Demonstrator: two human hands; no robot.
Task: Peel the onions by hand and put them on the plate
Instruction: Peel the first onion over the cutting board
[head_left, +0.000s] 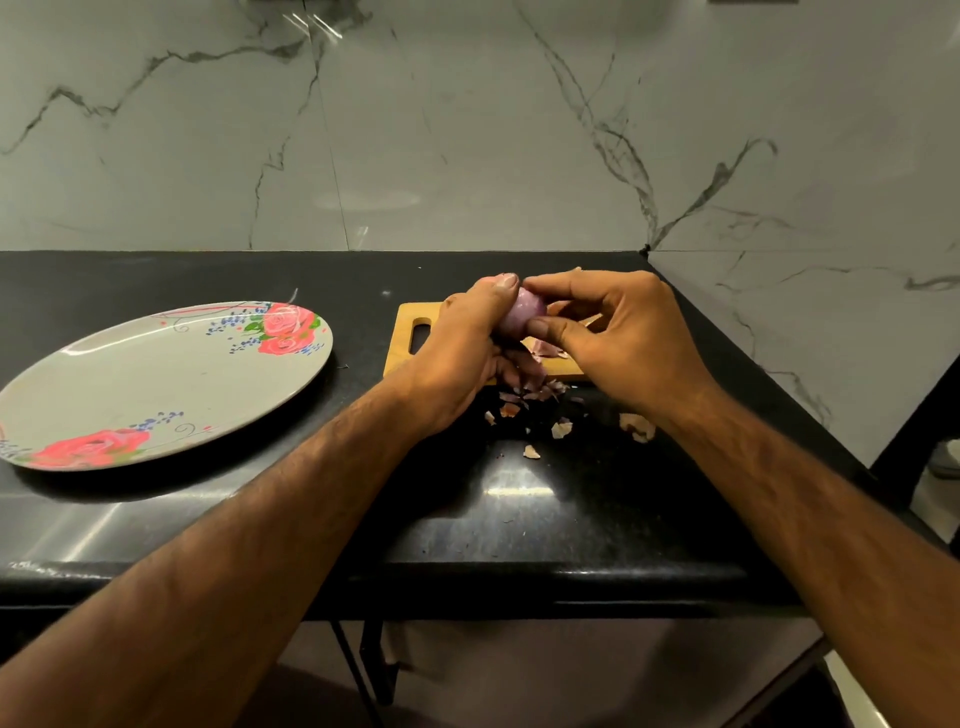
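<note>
**Head view, both hands over the cutting board (402, 358).** I am watching the left hand (467, 358) cradling the onion (523, 310) from its left and underside, fingers curled round it and thumb lying across the top. The right hand (610, 338) is pinching at the onion's right face, thumb low and forefinger high. Whether a strip of skin is actually caught between them I cannot tell.

The onion is sitting between the two hands, raised above the board, with pale purple flesh showing. I am judging its long axis to be running roughly upward and away from me, though both ends are covered.

The plate (156, 379) is lying well apart to the left of the grip and is bearing no onion, so the left hand is the nearer one for the transfer.

Peel scraps (561, 428) are lying on the countertop (519, 519) just this side of the board, with a few on the board itself.

The onion's underside and far side are hidden by the fingers, so I am not able to say how much skin is left. No other onion is showing.
</note>
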